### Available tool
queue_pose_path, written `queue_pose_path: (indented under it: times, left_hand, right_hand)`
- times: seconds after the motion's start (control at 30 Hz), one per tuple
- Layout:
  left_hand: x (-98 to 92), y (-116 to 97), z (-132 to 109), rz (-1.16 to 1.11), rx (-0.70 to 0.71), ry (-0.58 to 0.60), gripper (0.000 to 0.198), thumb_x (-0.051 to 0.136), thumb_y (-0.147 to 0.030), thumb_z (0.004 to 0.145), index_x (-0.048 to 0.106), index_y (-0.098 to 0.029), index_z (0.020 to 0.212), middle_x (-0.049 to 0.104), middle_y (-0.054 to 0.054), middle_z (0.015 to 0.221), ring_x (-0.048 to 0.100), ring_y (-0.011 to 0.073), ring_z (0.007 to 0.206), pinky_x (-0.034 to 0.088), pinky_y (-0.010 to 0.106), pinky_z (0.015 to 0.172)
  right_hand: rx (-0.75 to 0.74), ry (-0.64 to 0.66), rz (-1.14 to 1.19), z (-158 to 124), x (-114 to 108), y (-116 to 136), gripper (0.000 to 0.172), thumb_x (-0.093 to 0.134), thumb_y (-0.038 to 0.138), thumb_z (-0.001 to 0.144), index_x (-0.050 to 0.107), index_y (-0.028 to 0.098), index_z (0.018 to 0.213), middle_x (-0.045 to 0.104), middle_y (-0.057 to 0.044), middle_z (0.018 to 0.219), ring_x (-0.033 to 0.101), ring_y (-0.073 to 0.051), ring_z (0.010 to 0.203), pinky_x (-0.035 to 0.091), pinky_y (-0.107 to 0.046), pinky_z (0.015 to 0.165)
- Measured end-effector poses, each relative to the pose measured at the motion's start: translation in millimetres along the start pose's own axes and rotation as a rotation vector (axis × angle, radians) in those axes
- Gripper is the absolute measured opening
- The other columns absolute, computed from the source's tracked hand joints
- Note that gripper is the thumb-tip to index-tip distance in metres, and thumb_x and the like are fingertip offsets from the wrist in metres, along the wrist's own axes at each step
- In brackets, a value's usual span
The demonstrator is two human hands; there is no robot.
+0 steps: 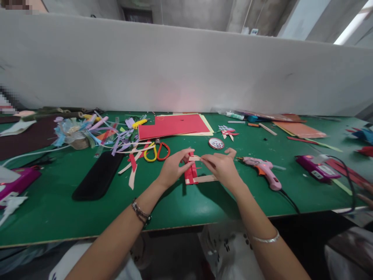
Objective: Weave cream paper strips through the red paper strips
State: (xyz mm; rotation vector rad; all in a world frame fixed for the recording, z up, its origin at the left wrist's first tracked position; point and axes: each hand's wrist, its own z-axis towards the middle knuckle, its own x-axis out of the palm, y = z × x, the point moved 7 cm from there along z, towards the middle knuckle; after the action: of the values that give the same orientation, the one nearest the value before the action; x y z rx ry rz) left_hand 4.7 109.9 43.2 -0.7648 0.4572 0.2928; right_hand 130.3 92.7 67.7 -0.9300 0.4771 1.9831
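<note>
Between my hands, just above the green table, is a piece of woven paper strips (190, 174), red and cream. My left hand (176, 166) pinches its upper left side between thumb and fingers. My right hand (223, 166) is closed on the end of a cream paper strip (194, 158) at the upper right. A second cream strip (206, 178) sticks out to the right below, its far end hidden behind my right hand. Scissors (157, 151) with one yellow and one red handle lie beyond my left hand.
A pink glue gun (264, 167) lies right of my hand, its cord running over the front edge. Red card sheets (177, 126) lie at the back. A round tin (216, 143), a black phone-like slab (97, 177) and loose paper strips (132, 167) are nearby.
</note>
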Motion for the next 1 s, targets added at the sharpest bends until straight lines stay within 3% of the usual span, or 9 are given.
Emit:
queue_pose_path:
  times: [0.27, 0.87, 1.0]
  left_hand:
    - [-3.3, 0, 2, -0.043, -0.038, -0.022, 0.013, 0.053, -0.019, 0.076, 0.058, -0.017, 0.087, 0.059, -0.001, 0.068, 0.053, 0.0105, 0.063, 0.044, 0.020, 0.058]
    - [-7.5, 9, 3, -0.100, -0.150, -0.099, 0.012, 0.053, -0.024, 0.074, 0.060, -0.015, 0.077, 0.062, 0.000, 0.067, 0.055, 0.0106, 0.059, 0.046, 0.021, 0.058]
    - [-6.5, 8, 3, -0.127, -0.142, -0.086, 0.011, 0.053, -0.023, 0.074, 0.060, -0.016, 0.077, 0.062, 0.000, 0.067, 0.055, 0.0105, 0.060, 0.046, 0.021, 0.058]
  right_hand:
    - [0.107, 0.116, 0.074, 4, 11, -8, 0.024, 0.045, 0.028, 0.083, 0.064, 0.022, 0.069, 0.061, 0.004, 0.052, 0.049, -0.008, 0.051, 0.014, -0.030, 0.069]
    - [0.163, 0.222, 0.191, 17, 13, -7, 0.016, 0.050, 0.027, 0.079, 0.063, 0.021, 0.071, 0.063, 0.001, 0.063, 0.054, -0.014, 0.066, 0.016, -0.038, 0.080]
    - [0.134, 0.287, 0.263, 26, 20, -5, 0.017, 0.046, 0.021, 0.080, 0.062, 0.022, 0.078, 0.063, 0.001, 0.067, 0.054, -0.013, 0.065, 0.024, -0.037, 0.081]
